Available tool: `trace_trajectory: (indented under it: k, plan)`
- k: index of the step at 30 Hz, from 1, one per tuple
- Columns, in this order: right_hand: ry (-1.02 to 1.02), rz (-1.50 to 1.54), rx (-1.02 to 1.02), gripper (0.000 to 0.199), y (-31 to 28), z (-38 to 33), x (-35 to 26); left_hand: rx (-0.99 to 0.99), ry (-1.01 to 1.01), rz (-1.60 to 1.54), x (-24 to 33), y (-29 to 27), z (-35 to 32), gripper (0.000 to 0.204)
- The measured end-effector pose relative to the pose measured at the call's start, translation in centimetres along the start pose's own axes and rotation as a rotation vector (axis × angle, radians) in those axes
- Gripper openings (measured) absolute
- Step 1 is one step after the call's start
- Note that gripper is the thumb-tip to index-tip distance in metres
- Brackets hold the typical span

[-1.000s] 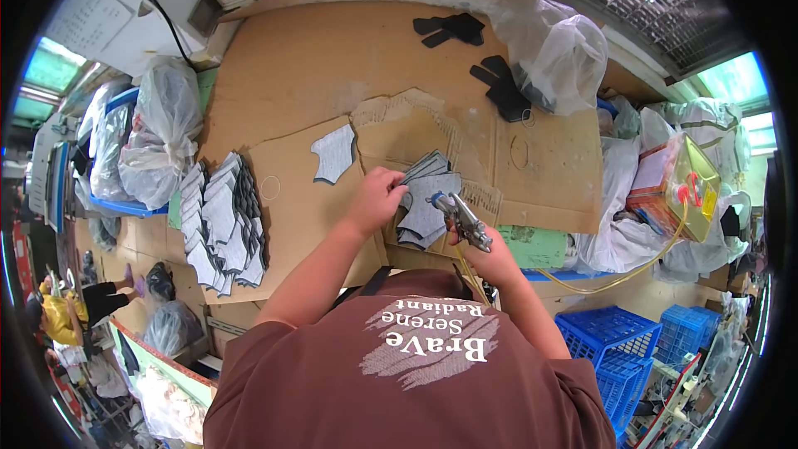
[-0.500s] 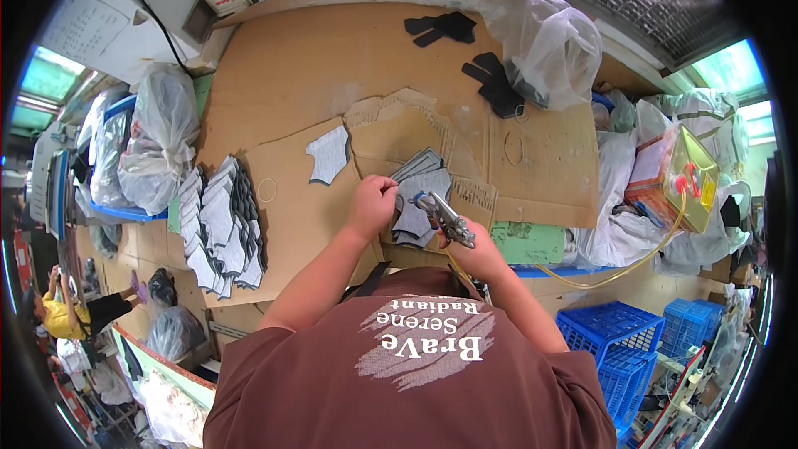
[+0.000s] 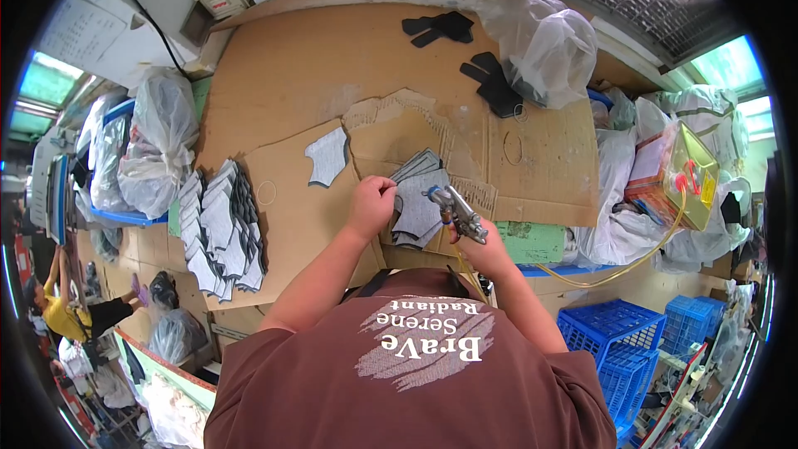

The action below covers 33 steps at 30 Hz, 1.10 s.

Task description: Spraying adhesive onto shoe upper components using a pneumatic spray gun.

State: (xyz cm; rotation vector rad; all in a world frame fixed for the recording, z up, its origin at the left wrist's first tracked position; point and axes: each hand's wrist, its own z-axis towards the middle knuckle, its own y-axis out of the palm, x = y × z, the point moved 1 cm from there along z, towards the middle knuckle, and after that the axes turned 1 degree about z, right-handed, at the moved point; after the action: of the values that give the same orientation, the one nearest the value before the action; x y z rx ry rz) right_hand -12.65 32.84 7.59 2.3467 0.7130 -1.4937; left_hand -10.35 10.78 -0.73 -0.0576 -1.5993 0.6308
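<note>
My right hand (image 3: 486, 251) is wrapped round the grip of a metal spray gun (image 3: 467, 220), its nozzle over a fanned pile of grey fabric pieces (image 3: 418, 209) in front of me. At the pile's left edge is my left hand (image 3: 371, 204), fingers pinched together; whatever is between them, if anything, is too small to make out. One more grey piece (image 3: 327, 157) lies by itself on the cardboard, beyond my left hand. Overlapping rows of like-shaped grey pieces with dark edges (image 3: 223, 224) lie farther left.
Cardboard (image 3: 291, 58) covers the table. Black cut pieces (image 3: 496, 87) and a clear plastic bag (image 3: 553, 50) lie at the back right. A yellow hose (image 3: 598, 284) runs to a metal can (image 3: 694, 175) on the right. Blue crates (image 3: 611, 328) stand below right; a person (image 3: 62, 303) is far left.
The spray gun and my right hand have moved slightly right, and the gun has turned a little. My left hand stays nearly in place.
</note>
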Motion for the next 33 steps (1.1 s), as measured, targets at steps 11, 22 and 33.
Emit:
trace_trajectory:
  k: [11, 22, 33]
  plan:
    - [0.031, -0.02, 0.087, 0.025, -2.0, -0.4, 0.4, -0.033, -0.137, -0.106, 0.4, -0.9, 0.2, 0.011]
    - [-0.096, -0.082, -0.095, 0.021, -0.5, -0.6, -0.4, 0.332, -0.571, -0.451, -10.5, -10.8, 4.3, 0.011]
    - [-0.121, -0.149, -0.194, 0.02, 0.8, 0.1, 0.0, -0.186, -0.235, 0.121, 0.6, -2.9, -2.0, 0.019]
